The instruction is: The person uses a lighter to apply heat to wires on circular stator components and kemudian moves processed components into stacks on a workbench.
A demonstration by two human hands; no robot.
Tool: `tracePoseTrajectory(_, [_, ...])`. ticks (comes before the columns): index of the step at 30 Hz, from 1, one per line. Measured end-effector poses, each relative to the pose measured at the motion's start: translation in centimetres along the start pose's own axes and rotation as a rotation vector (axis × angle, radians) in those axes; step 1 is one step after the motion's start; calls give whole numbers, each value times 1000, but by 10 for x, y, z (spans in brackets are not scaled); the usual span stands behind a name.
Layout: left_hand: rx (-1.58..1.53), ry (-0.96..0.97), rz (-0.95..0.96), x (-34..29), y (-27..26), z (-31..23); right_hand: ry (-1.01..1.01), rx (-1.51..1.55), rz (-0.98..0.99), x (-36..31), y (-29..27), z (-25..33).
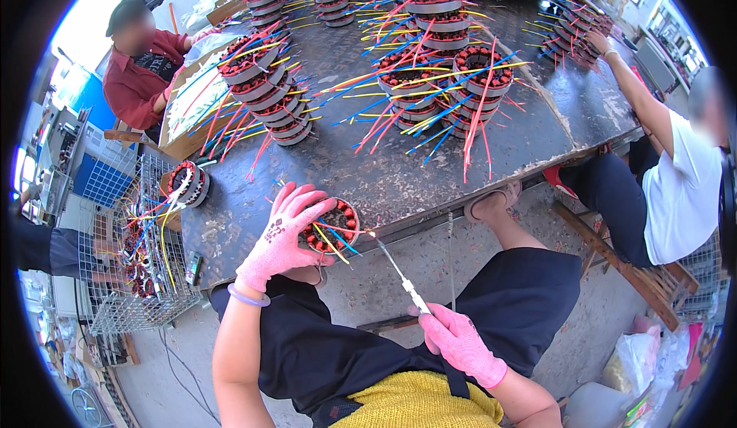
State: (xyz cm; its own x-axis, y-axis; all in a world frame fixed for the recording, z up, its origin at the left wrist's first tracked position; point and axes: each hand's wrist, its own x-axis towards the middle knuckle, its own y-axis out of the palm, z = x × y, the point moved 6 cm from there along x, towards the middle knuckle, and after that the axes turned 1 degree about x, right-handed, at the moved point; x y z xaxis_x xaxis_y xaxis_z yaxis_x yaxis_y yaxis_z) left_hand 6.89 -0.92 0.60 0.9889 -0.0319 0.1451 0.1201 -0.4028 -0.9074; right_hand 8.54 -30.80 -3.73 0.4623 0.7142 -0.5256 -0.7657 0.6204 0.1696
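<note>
One ring (pixel 351 218) of red coils is at the near edge of the table (pixel 338 168), gripped around its left side by the gloved left hand (pixel 288 230), thumb below and fingers above. The right hand (pixel 463 340), fingers closed, holds a thin wand (pixel 415 294) by its white handle, the bright tip at the end of a red wire (pixel 353 231). Tall stacks (pixel 285 112) of similar rings stand farther back; a short stack (pixel 197 188) stands near the left edge, a wire basket (pixel 127 317) beyond it.
</note>
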Motion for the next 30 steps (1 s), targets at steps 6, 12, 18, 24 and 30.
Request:
tracePoseTrajectory(6, [9, 8, -1, 0, 0, 0, -3, 38, -4, 0, 0, -3])
tracePoseTrajectory(12, [1, 2, 3, 0, 0, 1, -31, -26, 1, 3, -2, -3])
tracePoseTrajectory(18, [-14, -20, 20, -1, 1, 3, -5, 15, 7, 1, 1, 0])
tracePoseTrajectory(24, [-17, 14, -20, 2, 0, -2, -32, 20, -29, 0, -5, -2])
tracePoseTrajectory(30, [-99, -11, -36, 6, 0, 2, -72, 222, -43, -10, -16, 2])
